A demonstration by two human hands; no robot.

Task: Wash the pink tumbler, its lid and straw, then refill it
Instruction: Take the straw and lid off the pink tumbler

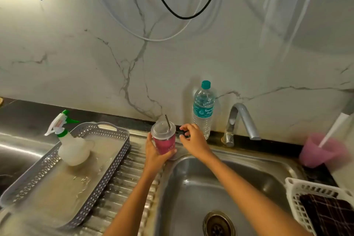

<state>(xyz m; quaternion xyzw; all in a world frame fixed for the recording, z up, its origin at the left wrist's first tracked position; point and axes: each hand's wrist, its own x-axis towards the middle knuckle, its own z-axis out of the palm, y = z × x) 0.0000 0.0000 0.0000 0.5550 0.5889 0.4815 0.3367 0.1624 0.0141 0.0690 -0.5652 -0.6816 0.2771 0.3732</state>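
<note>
I'm looking at a big marble wall (76, 53) across the back, veined grey. Under it is the steel sink (239, 184), basin on the right, and the ribbed steel worktop (124, 188) runs off to its left. A grey perforated tray (118, 159) sits on that worktop, wet inside, with a white spray bottle (73, 147) standing at its far end. A white basket (293, 203) with a dark checked cloth (329, 214) in it sits at the sink's right edge. The curved tap (241, 120) rises behind the basin. Just left of it a capped water bottle (203, 109) stands upright against the wall. Far right there's a blurred pink cup (318, 151).

Now the pink tumbler (166, 144): it's at the back left corner of the sink, leaning slightly. My left hand (153, 153) grips it low down, fingers wrapped under the base, thumb on the near side. My right hand (191, 138) hovers just to the tumbler's right, in front of the water bottle, with its fingers loosely curled and nothing in them. The clear lid (162, 130) is on the tumbler, and the metal straw (167, 121) pokes up through it.
</note>
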